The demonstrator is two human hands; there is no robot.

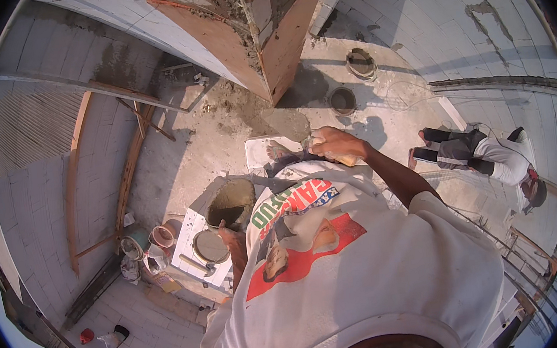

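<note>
My right hand [341, 145] is closed around the handle of a trowel [287, 125]. Its broad grey blade points left, above my bare foot and a white block [258, 153], near the lower corner of the plastered column [270, 74]. Lower left, my left hand [232, 240] has its fingers at the near rim of a mortar-crusted bucket [232, 195]; part of the hand is hidden by my shirt. Beside that hand sits a smaller round container [210, 246] with a flat grey surface inside. Both containers stand at a white board [185, 247].
Two buckets [361, 64] [342, 101] stand on the floor beyond the column. Several more pails [162, 236] are at the left. A co-worker [491, 153] bends over at the right. Timber props [77, 173] lean along the left block wall.
</note>
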